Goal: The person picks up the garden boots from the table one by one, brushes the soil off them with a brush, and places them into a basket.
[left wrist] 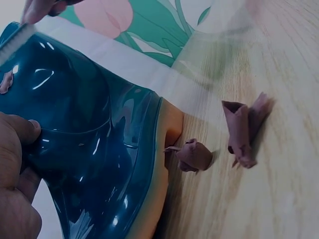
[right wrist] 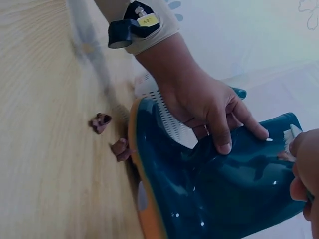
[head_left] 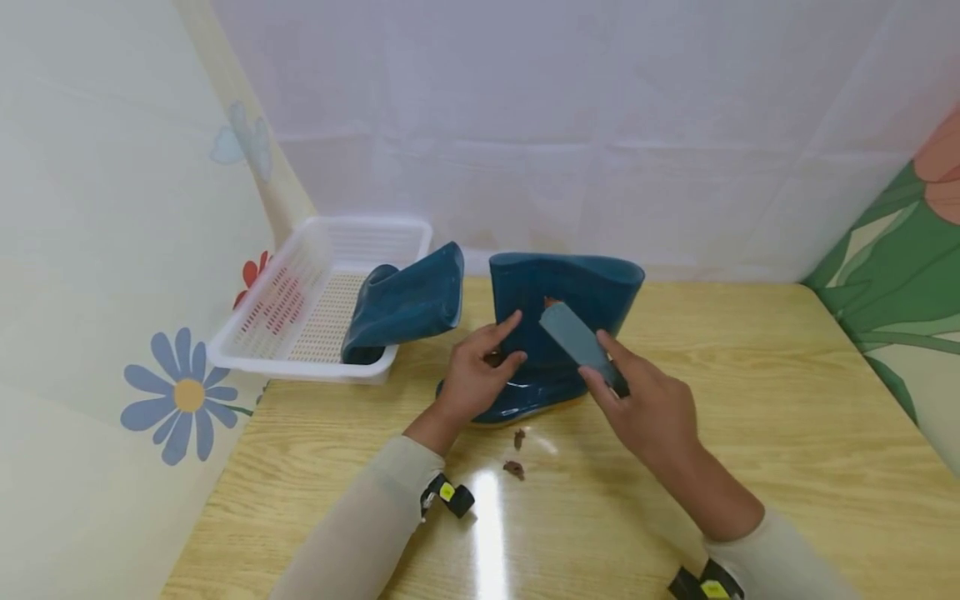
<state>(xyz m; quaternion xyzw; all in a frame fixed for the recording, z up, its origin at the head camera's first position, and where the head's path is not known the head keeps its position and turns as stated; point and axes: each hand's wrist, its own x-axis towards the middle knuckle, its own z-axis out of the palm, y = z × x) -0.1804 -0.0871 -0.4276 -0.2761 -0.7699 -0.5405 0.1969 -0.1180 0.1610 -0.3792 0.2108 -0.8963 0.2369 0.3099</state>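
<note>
A glossy teal rubber boot point(head_left: 570, 287) with an orange sole stands upright on the table. My left hand point(head_left: 476, 375) grips the front of its shaft, with thumb and forefinger lying on the near side, as the right wrist view also shows. In my right hand point(head_left: 652, 404) is a grey-green brush point(head_left: 577, 333). Its white bristles point(right wrist: 289, 141) are at the upper shaft, right by a brown smear point(left wrist: 6, 82) on the boot. Two curled brown scraps point(left wrist: 194, 155) point(head_left: 519, 439) lie on the table beside the sole.
A white plastic basket point(head_left: 247, 364) stands at the back left, against the patterned wall. A second teal rubber boot point(head_left: 412, 296) leans in it, its shaft sticking out over the rim towards the right. The wooden table point(head_left: 787, 400) ends at a pale backdrop point(head_left: 675, 183).
</note>
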